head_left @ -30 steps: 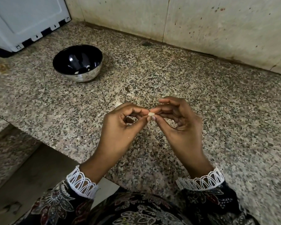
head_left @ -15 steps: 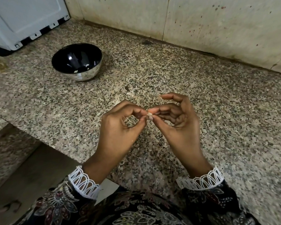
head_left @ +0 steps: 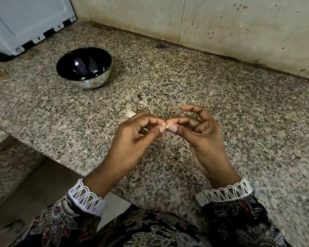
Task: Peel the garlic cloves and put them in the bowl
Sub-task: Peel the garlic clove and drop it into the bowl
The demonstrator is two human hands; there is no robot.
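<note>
I look down on a speckled stone counter point(head_left: 212, 90) that fills most of the view, with a stained wall point(head_left: 221, 24) along its far edge and a white appliance point(head_left: 25, 20) at the far left corner. The steel bowl point(head_left: 86, 81) stands on the counter to the far left, well apart from my hands, and I see a few pale pieces in its dark inside; I take them for peeled cloves but cannot be sure.

Closer in, my left hand point(head_left: 130, 141) and right hand point(head_left: 203, 138) meet above the counter, fingertips touching. Between them sits the garlic clove point(head_left: 169, 125), small and pale, its long axis running roughly left to right from one pinch to the other. My left thumb and forefinger pinch its left end; my right thumb and a finger pinch its right end, with the right forefinger lifted free and curved above.

A scrap of skin point(head_left: 130, 114) lies on the counter just beyond my left hand.

The bowl lies ahead and to the left of the clove, so I judge the left hand the nearer one to carry it over once the skin is off. How much skin remains I cannot tell.
</note>
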